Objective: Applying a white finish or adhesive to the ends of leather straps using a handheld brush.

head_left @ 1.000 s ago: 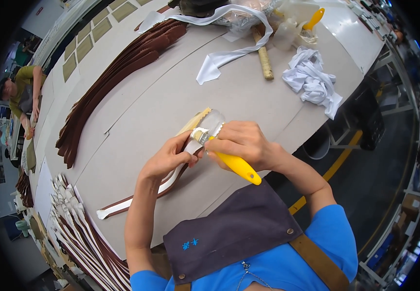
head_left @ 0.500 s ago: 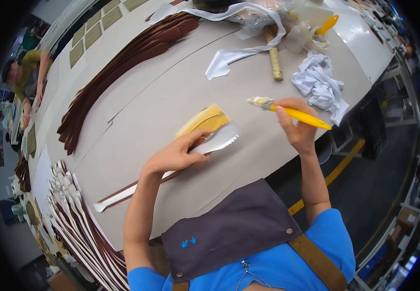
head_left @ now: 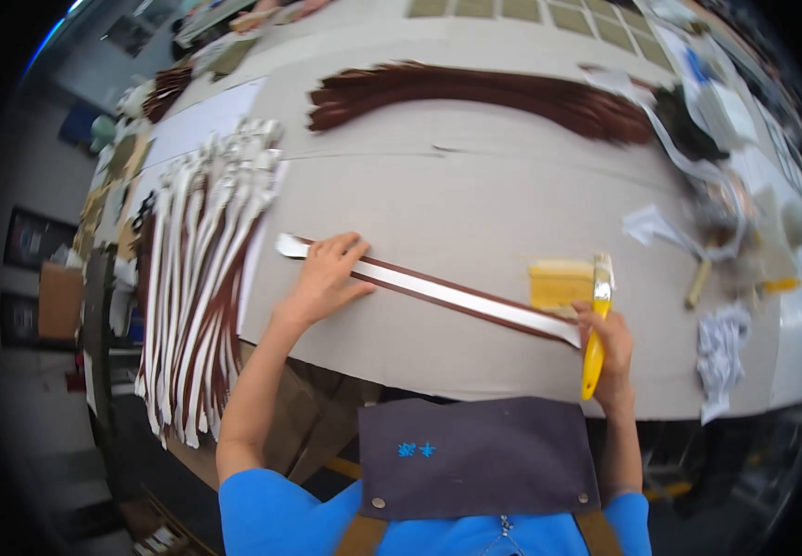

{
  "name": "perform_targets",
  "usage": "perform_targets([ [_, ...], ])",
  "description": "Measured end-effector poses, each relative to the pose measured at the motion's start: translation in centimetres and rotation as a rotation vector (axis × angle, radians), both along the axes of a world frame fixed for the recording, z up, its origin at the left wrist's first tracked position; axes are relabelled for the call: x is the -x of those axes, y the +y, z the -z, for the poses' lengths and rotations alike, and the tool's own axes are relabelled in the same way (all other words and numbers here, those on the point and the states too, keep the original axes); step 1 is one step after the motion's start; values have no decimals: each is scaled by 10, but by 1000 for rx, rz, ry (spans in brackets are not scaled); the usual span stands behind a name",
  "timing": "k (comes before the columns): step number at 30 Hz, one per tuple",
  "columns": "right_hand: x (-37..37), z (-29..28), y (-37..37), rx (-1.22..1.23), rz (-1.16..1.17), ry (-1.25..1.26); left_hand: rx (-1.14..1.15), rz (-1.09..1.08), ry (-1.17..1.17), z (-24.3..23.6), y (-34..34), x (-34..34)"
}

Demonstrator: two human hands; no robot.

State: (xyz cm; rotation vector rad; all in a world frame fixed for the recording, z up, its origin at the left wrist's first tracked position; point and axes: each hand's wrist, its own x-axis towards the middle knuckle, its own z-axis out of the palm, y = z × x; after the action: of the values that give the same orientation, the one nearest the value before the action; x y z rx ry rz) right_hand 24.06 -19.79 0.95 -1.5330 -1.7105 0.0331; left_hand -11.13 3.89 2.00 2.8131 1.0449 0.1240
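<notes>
My left hand [head_left: 331, 273] rests, fingers spread, across the left part of a long brown strip [head_left: 461, 306] with a white band along it. My right hand [head_left: 610, 343] is closed on a yellow-handled brush [head_left: 593, 360], held upright with pale, smeared bristles at the top, beside the strip's right end. Just behind that end lies a flat yellow rectangular piece [head_left: 557, 278], partly hidden by the brush. A bundle of white-and-brown strips [head_left: 199, 287] lies left of my left hand.
Dark brown strips [head_left: 484, 93] lie bundled across the back of the grey table [head_left: 401, 195]. At right are crumpled white cloth [head_left: 721, 357], a wooden-handled tool [head_left: 698, 283] and containers. Olive squares [head_left: 568, 20] lie farther back. A person's hands [head_left: 257, 20] show at the far table edge.
The view has swung left. My left hand has left the translucent scraper for the strip, which now lies straighter. My right hand has brought the brush, now upright, down beside the strip's right end.
</notes>
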Motion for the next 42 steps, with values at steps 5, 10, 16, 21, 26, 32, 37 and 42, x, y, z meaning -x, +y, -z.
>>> perform_targets([
  [5, 33, 13, 23, 169, -131, -264, -69, 80, -114, 19, 19, 36],
  [10, 39, 16, 27, 200, -128, -356, -82, 138, -166, 15, 25, 41],
  [16, 51, 9, 36, 227, -154, -295, -134, 176, -210, -20, -11, 69],
  [21, 82, -3, 71, 117, -251, -245, -279, 84, -197, -68, -74, 116],
  [26, 151, -26, 166, -69, -482, -179, -210, -317, -198, -105, -121, 188],
  [32, 293, -49, 307, -73, -921, -199, -159, -888, -248, -116, -157, 266],
  [37, 417, -59, 384, -156, -1112, -205, -205, -1018, -284, -94, -149, 324],
  [42, 452, -64, 385, -233, -988, -196, -316, -1158, -68, -79, -131, 346],
])
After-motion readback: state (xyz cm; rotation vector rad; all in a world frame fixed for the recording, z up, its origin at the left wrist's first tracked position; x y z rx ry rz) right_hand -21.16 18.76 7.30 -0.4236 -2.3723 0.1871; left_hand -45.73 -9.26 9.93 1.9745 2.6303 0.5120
